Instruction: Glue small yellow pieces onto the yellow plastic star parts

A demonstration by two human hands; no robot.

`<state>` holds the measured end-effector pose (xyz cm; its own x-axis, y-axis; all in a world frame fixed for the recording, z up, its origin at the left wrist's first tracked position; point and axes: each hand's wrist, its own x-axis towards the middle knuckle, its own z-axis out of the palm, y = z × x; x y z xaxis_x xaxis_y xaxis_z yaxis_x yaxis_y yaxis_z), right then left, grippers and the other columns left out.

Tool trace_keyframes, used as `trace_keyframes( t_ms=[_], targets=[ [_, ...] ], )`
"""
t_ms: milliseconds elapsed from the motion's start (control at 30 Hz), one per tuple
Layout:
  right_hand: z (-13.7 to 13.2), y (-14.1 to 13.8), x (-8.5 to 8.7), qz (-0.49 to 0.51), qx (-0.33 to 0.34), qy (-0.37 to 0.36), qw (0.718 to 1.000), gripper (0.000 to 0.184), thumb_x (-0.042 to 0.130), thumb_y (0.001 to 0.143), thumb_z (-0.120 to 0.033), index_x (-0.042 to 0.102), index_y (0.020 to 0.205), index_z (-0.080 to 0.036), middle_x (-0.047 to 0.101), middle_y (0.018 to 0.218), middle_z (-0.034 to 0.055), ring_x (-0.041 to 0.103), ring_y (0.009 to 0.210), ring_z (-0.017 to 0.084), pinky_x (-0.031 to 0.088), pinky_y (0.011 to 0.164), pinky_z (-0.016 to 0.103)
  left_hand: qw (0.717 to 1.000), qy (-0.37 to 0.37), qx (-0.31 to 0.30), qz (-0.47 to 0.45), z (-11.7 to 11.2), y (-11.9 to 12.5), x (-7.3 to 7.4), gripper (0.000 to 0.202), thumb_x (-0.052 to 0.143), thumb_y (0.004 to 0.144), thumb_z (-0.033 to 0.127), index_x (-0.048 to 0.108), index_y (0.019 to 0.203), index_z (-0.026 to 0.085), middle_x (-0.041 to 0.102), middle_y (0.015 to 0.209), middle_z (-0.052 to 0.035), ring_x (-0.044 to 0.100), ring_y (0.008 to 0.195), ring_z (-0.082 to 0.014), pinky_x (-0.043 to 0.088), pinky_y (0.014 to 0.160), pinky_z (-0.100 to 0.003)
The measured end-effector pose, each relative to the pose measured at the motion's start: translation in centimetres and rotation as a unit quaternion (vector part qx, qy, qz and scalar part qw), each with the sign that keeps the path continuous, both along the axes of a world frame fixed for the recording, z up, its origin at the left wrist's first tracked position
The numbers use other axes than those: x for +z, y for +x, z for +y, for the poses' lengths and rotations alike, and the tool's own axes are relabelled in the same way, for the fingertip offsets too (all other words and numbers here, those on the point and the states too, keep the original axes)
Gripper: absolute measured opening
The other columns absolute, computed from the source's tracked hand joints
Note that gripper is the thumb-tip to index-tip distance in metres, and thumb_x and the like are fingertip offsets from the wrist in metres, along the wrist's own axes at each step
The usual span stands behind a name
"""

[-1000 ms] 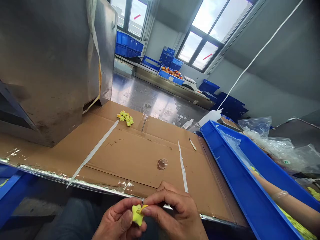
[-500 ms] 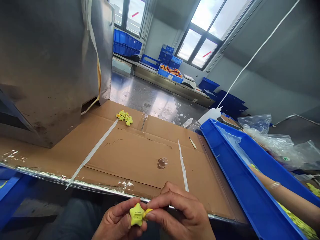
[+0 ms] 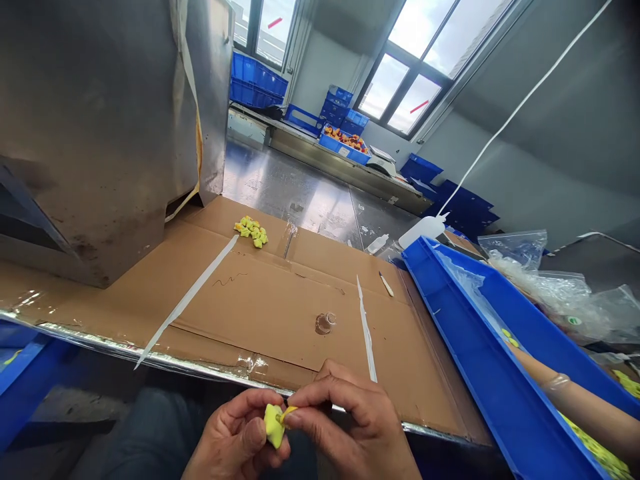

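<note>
Fingers of left hand (image 3: 240, 437) clamped round a small yellow star piece (image 3: 273, 425), held low in front of the lap, just below the desk edge (image 3: 150, 357). Right hand (image 3: 345, 427) pinched shut at its fingertips on a thin orange-yellow sliver (image 3: 289, 413) touching the star's upper right side; hard to tell whether that sliver is a tool or a strip of the star itself. Compared with half a second ago, star turned: then flat face toward the camera with a small marking visible, now edge-on and tilted, face hidden. Suggests work going on round the star's rim, not finished.

Beyond the hands, brown cardboard (image 3: 260, 300) covering the desk, with 2 pale tape strips, a small clear cap (image 3: 325, 323) near the middle, and a little heap of yellow stars (image 3: 253, 232) at the far side. Steel machine housing (image 3: 95, 133) at left. Long blue bin (image 3: 480, 340) at right, with another person's forearm (image 3: 570, 400) reaching into it and crumpled clear bags (image 3: 555, 293) beyond.
</note>
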<state>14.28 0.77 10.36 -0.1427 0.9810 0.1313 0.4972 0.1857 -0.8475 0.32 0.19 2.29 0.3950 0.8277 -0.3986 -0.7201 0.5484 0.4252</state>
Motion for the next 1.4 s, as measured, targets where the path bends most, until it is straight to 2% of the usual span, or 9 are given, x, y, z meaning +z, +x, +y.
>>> trace_keyframes(
  t_ms=[533, 967, 1167, 1400],
  targets=[
    [0.4, -0.3, -0.1, -0.015, 0.006, -0.021, 1.0, 0.003, 0.071, 0.075, -0.022, 0.073, 0.075, -0.021, 0.061, 0.061, -0.0001, 0.055, 0.055, 0.013, 0.043, 0.051, 0.023, 1.0, -0.01, 0.019, 0.009, 0.1, -0.3, 1.2, 0.034, 0.088, 0.042, 0.034, 0.074, 0.068, 0.018, 0.067, 0.051, -0.0001, 0.059, 0.046, -0.0085, 0.045, 0.047, -0.015],
    [0.2, -0.5, -0.5, -0.004, 0.008, -0.026, 1.0, 0.004, 0.071, 0.074, -0.016, 0.072, 0.074, -0.02, 0.059, 0.062, -0.0018, 0.054, 0.056, 0.011, 0.042, 0.053, 0.022, 0.999, -0.009, 0.031, 0.019, -0.3, -0.2, 1.3, 0.032, 0.088, 0.044, 0.034, 0.074, 0.068, 0.019, 0.069, 0.054, -0.0001, 0.062, 0.048, -0.0104, 0.047, 0.047, -0.016],
    [-0.2, -0.7, -1.2, 0.018, 0.002, -0.01, 1.0, 0.008, 0.069, 0.073, -0.01, 0.071, 0.073, -0.018, 0.059, 0.062, -0.0023, 0.052, 0.056, 0.01, 0.039, 0.053, 0.021, 0.998, -0.018, 0.047, 0.024, -0.4, 0.1, 1.1, 0.031, 0.088, 0.04, 0.034, 0.073, 0.063, 0.019, 0.069, 0.052, -0.0004, 0.063, 0.045, -0.0105, 0.047, 0.045, -0.015],
    [-0.9, -1.2, -2.1, 0.042, -0.041, -0.003, 0.998, 0.007, 0.068, 0.073, -0.013, 0.07, 0.07, -0.017, 0.055, 0.059, -0.0028, 0.049, 0.054, 0.009, 0.037, 0.05, 0.02, 0.998, -0.037, 0.056, 0.019, -0.5, 0.2, 0.8, 0.029, 0.089, 0.039, 0.029, 0.074, 0.061, 0.017, 0.069, 0.047, -0.003, 0.063, 0.043, -0.012, 0.048, 0.043, -0.015]
  ],
)
